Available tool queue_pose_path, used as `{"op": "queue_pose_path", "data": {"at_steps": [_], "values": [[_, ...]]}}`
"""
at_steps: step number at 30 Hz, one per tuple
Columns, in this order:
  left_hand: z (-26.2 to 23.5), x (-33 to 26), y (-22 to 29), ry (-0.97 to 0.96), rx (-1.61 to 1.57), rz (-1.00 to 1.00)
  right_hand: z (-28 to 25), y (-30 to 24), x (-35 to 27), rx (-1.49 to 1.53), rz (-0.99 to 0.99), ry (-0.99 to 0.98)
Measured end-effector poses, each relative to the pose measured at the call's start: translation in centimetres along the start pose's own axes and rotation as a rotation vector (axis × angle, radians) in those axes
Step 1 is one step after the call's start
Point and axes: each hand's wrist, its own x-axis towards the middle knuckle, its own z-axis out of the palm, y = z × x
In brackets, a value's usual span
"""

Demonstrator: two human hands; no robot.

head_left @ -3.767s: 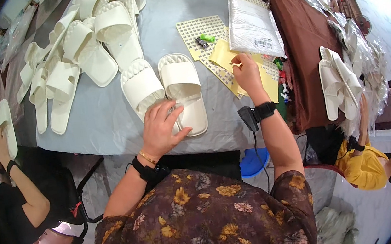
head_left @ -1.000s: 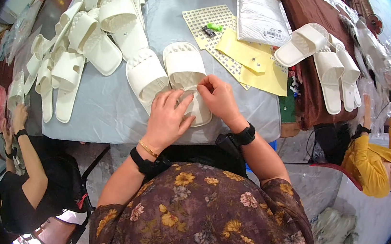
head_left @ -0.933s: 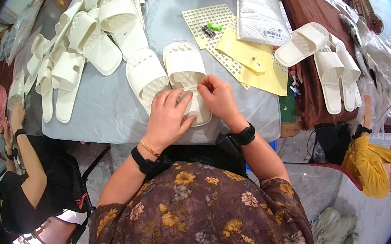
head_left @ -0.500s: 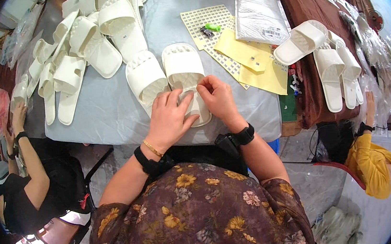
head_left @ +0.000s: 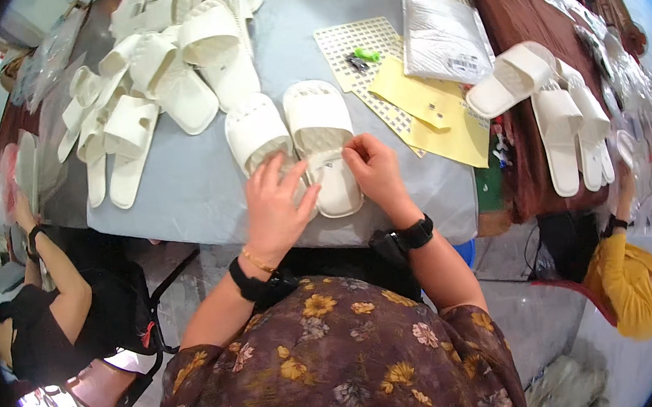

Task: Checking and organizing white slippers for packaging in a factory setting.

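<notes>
A: Where has the pair [head_left: 320,124] been set?

B: Side by side at the bench's [head_left: 431,191] near edge, toes pointing far. Over the heel of the left slipper [head_left: 259,140], the left hand [head_left: 278,209] is spread, its grip loose and half open; whether anything is held can't be told. At the outer edge of the right slipper [head_left: 323,133], the right hand's [head_left: 378,169] grip is pinched small, and nothing can be made out inside.

A: What could be spoiled?

B: That small mark [head_left: 328,165] on the right insole, perhaps: if it's a sticker, it could be dragged askew by a brushing thumb. A slipper could be skewed, too, if leaned on over that slick sheeting.

A: And the surface?

B: Grey-covered, with white slippers [head_left: 199,41] heaped far left; yellow sheets [head_left: 455,134] are fanned out right, a white packet [head_left: 448,35] beyond.

A: The room?

B: Farther right, a second bench [head_left: 503,16] is draped in brown. Both sides are manned: black clothes [head_left: 44,340] left, a yellow top [head_left: 626,294] right.
</notes>
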Motion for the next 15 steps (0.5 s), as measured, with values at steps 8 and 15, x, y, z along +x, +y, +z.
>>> {"op": "queue_pose_path", "data": {"at_steps": [8, 15], "values": [[2.8, 2.1, 1.3, 0.023, 0.04, -0.039, -0.7, 0.1, -0.7, 0.067, 0.043, -0.021], [-0.6, 0.8, 0.0, 0.076, -0.066, -0.033, -0.5, 0.3, -0.5, 0.149, 0.077, -0.02]]}}
